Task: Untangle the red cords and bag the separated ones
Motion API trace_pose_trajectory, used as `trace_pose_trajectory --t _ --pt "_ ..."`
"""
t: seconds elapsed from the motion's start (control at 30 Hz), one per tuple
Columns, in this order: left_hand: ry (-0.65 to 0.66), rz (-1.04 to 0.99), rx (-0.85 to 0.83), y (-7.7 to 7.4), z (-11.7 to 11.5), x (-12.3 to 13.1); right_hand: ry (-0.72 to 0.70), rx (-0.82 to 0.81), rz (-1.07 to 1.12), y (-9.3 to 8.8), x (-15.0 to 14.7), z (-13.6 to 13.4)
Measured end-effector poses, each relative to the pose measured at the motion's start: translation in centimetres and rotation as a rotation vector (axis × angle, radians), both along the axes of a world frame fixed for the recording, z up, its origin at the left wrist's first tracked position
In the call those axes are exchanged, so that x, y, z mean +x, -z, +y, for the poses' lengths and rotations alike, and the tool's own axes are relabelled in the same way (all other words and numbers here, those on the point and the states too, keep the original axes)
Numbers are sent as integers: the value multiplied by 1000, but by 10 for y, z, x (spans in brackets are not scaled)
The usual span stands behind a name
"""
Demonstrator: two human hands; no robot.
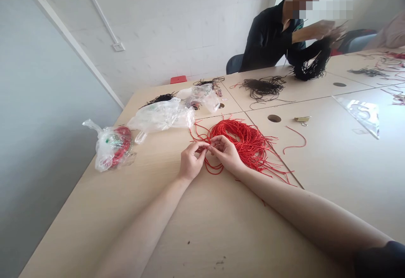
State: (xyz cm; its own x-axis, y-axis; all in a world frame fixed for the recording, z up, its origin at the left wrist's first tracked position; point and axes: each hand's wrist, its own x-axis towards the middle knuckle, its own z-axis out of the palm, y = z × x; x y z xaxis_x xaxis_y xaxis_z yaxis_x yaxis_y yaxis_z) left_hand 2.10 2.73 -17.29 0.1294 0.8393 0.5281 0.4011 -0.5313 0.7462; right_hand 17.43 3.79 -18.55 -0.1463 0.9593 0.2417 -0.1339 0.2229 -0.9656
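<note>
Desk (pixel 164 236), pale, jointed in panels; small dark marks on the nearest part.

Left hand (pixel 192 160): thumb and finger pinched together. Right hand (pixel 225 153): likewise pinched, tips meeting the left's. Both appear clamped on one strand of red cord (pixel 253 145); what lies between the tips is too small to read.

Red cord, one bundle: loosely coiled just beyond and beside the hands, well in from the desk's left edge, loose ends trailing to the panel seam. Judged state: one strand in work, the bulk not in hand. Done so far: no finished piece discernible among the coils.

Plastic bag (pixel 106 151), one, by the left edge, red contents showing; two further bags (pixel 161 115) toward the far left corner. Untouched.

Past the seam: metal clip (pixel 302 120), single loose cord (pixel 305 140), clear triangle ruler (pixel 363 115). All lying apart from the hands, not in use.

Black cord (pixel 264 87), one heap, nearer the far edge. Beyond it, a co-worker (pixel 265 37) in a dark top, hands raised at a black bundle (pixel 310 65); separate work, progress unclear.
</note>
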Motion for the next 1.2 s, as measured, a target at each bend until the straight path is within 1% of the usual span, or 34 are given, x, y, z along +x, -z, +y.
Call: trace_pose_trajectory --t 0.17,0.47,0.63,0.83,1.03,1.2 --pt "-2 -43 -63 2 0 -1 -24 -36 47 0 0 0" --pt "6 -145 -204 5 3 -2 -22 -33 85 2 0 1" --pt "46 -178 -238 6 5 -3 -24 -25 86 3 -1 1" --pt "74 -176 -241 5 4 -2 -7 4 85 3 -1 1" --pt "33 -137 -171 5 1 2 -23 -6 55 1 0 0" --pt "14 -97 -123 1 -1 2 -24 1 52 2 0 1"
